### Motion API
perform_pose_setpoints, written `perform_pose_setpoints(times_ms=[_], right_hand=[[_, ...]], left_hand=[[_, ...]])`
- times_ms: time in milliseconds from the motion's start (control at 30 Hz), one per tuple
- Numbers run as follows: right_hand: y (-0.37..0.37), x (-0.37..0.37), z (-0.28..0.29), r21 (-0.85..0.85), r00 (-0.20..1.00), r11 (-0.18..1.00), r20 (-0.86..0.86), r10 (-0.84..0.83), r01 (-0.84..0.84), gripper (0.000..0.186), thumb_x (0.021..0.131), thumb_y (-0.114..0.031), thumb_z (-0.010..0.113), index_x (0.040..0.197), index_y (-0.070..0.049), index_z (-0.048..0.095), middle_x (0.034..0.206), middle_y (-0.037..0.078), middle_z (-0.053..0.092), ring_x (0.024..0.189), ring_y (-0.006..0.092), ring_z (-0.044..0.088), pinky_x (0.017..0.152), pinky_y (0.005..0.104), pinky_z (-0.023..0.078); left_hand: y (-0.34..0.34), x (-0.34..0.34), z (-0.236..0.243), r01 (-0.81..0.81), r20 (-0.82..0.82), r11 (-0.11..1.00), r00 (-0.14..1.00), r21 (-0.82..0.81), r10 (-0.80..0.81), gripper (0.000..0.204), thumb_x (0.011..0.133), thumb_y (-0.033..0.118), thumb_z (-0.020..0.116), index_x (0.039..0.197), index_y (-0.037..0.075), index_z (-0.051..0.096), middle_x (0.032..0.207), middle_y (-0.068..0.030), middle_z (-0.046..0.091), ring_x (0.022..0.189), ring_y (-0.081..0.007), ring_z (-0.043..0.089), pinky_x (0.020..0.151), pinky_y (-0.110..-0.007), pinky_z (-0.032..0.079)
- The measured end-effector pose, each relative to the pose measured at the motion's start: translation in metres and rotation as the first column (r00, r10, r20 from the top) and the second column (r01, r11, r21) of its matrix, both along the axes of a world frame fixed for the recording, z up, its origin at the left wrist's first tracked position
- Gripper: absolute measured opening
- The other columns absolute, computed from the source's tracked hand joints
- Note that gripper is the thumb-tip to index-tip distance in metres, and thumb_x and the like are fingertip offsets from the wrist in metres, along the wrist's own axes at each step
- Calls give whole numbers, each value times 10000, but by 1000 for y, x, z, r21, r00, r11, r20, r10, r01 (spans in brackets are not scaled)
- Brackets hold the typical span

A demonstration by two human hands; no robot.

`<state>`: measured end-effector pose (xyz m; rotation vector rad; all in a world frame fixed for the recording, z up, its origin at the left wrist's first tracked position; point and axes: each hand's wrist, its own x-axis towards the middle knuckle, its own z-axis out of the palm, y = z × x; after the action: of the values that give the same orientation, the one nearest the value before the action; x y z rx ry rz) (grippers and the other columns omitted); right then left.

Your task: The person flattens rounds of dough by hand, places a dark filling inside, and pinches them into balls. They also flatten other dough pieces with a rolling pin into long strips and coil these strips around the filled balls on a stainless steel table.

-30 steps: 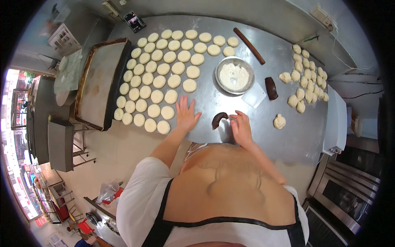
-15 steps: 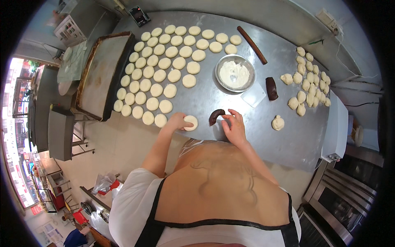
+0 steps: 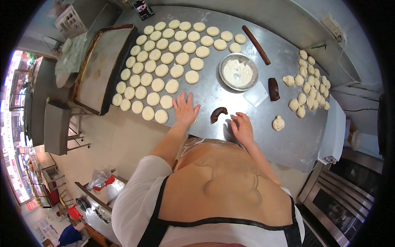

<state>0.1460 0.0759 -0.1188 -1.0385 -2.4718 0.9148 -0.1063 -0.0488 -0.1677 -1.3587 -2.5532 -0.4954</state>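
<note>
My left hand (image 3: 186, 109) lies palm down with its fingers spread, over a flattened dough round (image 3: 195, 120) that is mostly hidden beneath it. Rows of pale dough rounds (image 3: 157, 85) cover the table to its left. Between my hands sits a short curved piece of dark brown paste (image 3: 218, 114). Just right of that piece, my right hand (image 3: 242, 128) hovers with loosely bent fingers and thumb apart, holding nothing. Farther right, a single dough ball (image 3: 278, 123) with a gathered top rests on the steel table (image 3: 251, 142).
A metal bowl of white flour (image 3: 238, 72) stands beyond my hands, a white scraper (image 3: 255, 95) against it. Nearby lie a dark paste log (image 3: 273, 89) and a wooden rolling pin (image 3: 256, 44). Dough pieces (image 3: 310, 84) cluster at right; a large baking tray (image 3: 105, 66) is at left.
My left hand has let go of the edge of the dough round and now spreads flat over it. My right hand has drawn back slightly from the curved paste piece.
</note>
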Motion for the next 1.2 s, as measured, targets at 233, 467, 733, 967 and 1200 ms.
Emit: perform_pose_setpoints(times_ms=[233,467,733,967,1200], right_hand=[[72,94,-43,311,896,860,49,-440,406,390,858,-207,666,1174,12,599,1226,202,596,1167,379,527,1007,465,404],[83,145,-73,419,720,652,-5,-694,632,579,878,-322,668,1319,9,491,1318,215,532,1216,408,483,1039,483,376],[101,156,-83,316,397,471,272,-877,824,647,869,-517,622,1260,-2,578,1317,226,556,1200,410,514,1037,488,387],[85,113,-54,80,721,733,135,-680,676,429,826,-289,743,1123,-41,558,1076,190,662,957,382,644,822,450,499],[27,-21,24,-477,817,865,-428,-386,158,299,907,-166,662,1173,-47,592,1101,111,639,960,216,630,816,352,522]], left_hand=[[-52,-11,4,79,620,978,783,-194,60,436,817,384,731,1097,57,658,1132,-145,643,1059,-326,606,878,-427,481],[-37,-41,20,-32,890,981,417,-192,188,406,794,335,795,1027,16,701,891,-64,711,797,-145,652,718,-303,512],[30,-66,-5,-371,889,928,413,-33,197,393,859,259,728,1132,-15,656,989,-110,710,877,-182,661,783,-317,510],[-1,-14,23,-355,762,935,599,-20,244,473,903,289,673,1264,0,575,1226,-170,629,1047,-251,641,911,-346,500],[44,61,85,-281,658,960,-720,14,-220,451,1019,292,489,1362,1,466,1340,-122,538,1160,-247,585,988,-405,478]])
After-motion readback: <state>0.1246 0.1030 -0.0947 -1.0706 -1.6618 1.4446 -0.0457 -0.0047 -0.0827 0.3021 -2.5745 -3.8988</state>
